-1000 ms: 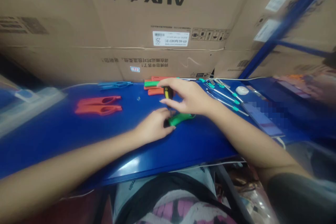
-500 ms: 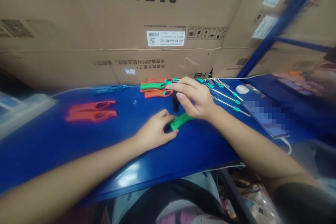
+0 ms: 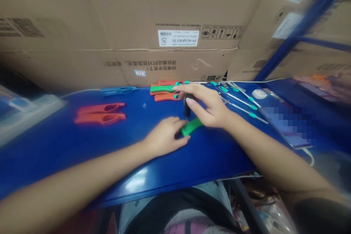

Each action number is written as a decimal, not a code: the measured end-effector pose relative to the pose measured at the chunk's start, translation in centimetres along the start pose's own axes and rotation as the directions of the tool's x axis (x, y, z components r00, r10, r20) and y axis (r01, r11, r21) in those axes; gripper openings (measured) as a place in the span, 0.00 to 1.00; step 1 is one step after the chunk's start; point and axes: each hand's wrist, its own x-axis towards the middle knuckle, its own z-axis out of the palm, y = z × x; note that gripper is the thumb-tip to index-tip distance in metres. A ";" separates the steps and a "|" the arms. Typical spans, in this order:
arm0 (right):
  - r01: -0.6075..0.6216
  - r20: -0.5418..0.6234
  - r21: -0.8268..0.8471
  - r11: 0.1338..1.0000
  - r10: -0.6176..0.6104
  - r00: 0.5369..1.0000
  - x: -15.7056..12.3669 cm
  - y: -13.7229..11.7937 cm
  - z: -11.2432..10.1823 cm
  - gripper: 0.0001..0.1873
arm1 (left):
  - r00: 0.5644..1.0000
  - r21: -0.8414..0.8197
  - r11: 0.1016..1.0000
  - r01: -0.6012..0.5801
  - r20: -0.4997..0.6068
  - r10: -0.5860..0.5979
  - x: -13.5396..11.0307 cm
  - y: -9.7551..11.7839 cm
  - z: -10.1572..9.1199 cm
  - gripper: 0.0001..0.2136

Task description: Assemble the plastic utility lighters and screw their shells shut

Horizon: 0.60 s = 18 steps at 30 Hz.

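My left hand (image 3: 164,137) pinches the end of a green lighter casing (image 3: 191,127) between thumb and fingers, keeping it on the blue table. In my right hand (image 3: 210,106) is a black-handled screwdriver (image 3: 187,109), held upright with its tip at the casing's left end. The far part of this casing is hidden behind my right hand. Just beyond lie another green lighter casing (image 3: 161,89) and an orange lighter casing (image 3: 166,97), partly covered by my right fingers.
Red casings (image 3: 101,113) and blue casings (image 3: 117,91) lie on the left of the blue table (image 3: 131,173). Several metal lighter rods (image 3: 241,99) with teal parts, a white rounded object (image 3: 259,94) and a phone (image 3: 290,128) are on the right. A cardboard box (image 3: 123,33) stands behind.
The view has shifted slightly, so everything sits a little further right. Both hands keep their grips, and the screwdriver stays upright on the green casing.
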 end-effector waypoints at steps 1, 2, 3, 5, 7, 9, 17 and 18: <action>-0.008 -0.037 0.000 1.000 0.008 0.999 0.0 -0.2 0.2 0.16 | 1.000 0.002 1.000 -0.006 0.002 0.006 0.0 0.0 0.0 0.14; 0.002 -0.090 -0.016 1.000 -0.003 0.996 -0.1 -0.3 0.4 0.13 | 1.000 0.001 1.000 -0.011 0.002 0.011 0.0 0.0 0.0 0.14; 0.031 -0.145 -0.046 0.998 -0.038 0.989 -0.1 -0.3 0.6 0.12 | 1.000 0.000 1.000 -0.016 0.002 0.016 -0.1 0.0 0.0 0.14; 0.108 -0.205 -0.116 0.987 -0.130 0.970 -0.3 -0.3 0.8 0.16 | 1.000 0.009 1.000 -0.017 -0.002 0.017 -0.1 0.0 0.0 0.14; 0.143 -0.184 -0.116 0.983 -0.163 0.969 -0.3 -0.5 0.8 0.18 | 1.000 0.023 1.000 -0.013 -0.004 0.013 -0.1 0.0 0.0 0.15; 0.121 -0.124 -0.029 0.992 -0.123 0.985 -0.1 -0.9 0.7 0.17 | 1.000 0.033 0.999 -0.011 0.000 0.011 -0.1 0.0 0.0 0.14; 0.092 -0.193 -0.167 0.982 -0.124 0.973 0.1 -1.2 0.3 0.10 | 1.000 0.024 1.000 0.003 0.018 -0.003 -0.1 0.2 -0.1 0.16; 0.099 -0.170 -0.188 0.977 -0.131 0.977 0.0 -1.1 0.1 0.13 | 1.000 0.033 0.999 0.005 0.020 -0.005 -0.1 0.2 -0.1 0.17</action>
